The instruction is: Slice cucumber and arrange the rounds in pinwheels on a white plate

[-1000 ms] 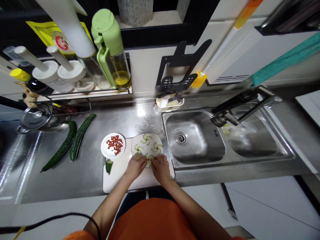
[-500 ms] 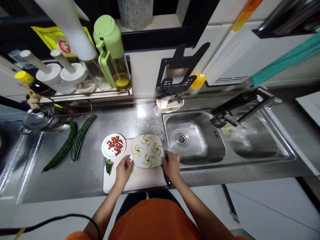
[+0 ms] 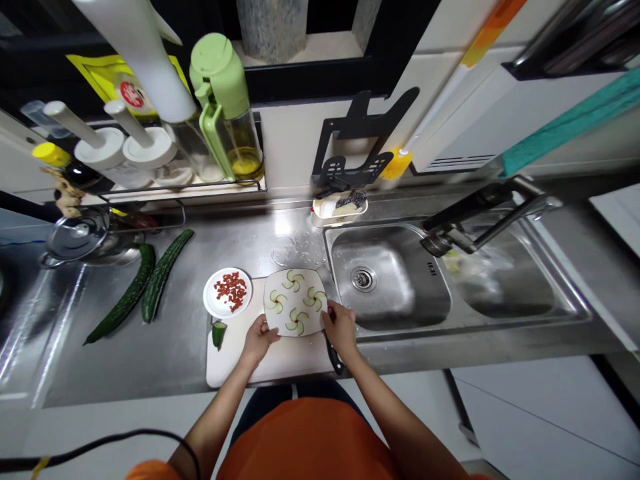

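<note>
A white, rounded-square plate (image 3: 273,279) sits over the cutting board (image 3: 280,363), bearing several pinwheels of cucumber slices (image 3: 297,321) with red centres. My left hand (image 3: 258,341) grips its lower left edge, thumb on the rim. On the opposite side my right hand (image 3: 341,327) holds the right edge, thumb on top. Beneath and beside the right hand a knife's black handle (image 3: 335,359) shows; most of its blade is hidden. Left of the plate are a cucumber stub (image 3: 219,334) and a round white dish (image 3: 207,293) of chopped red bits (image 3: 231,291).
Two whole cucumbers (image 3: 163,277) lie on the steel counter to the left. A double sink (image 3: 395,277) with a faucet (image 3: 460,227) is at the right. Behind stand a condiment rack (image 3: 210,191), a green-topped oil bottle (image 3: 225,100) and a small caddy (image 3: 340,212).
My left hand has shifted right, onto the plate's lower left edge. My right hand has moved slightly left, its thumb now over the rim. The plate has barely moved.
</note>
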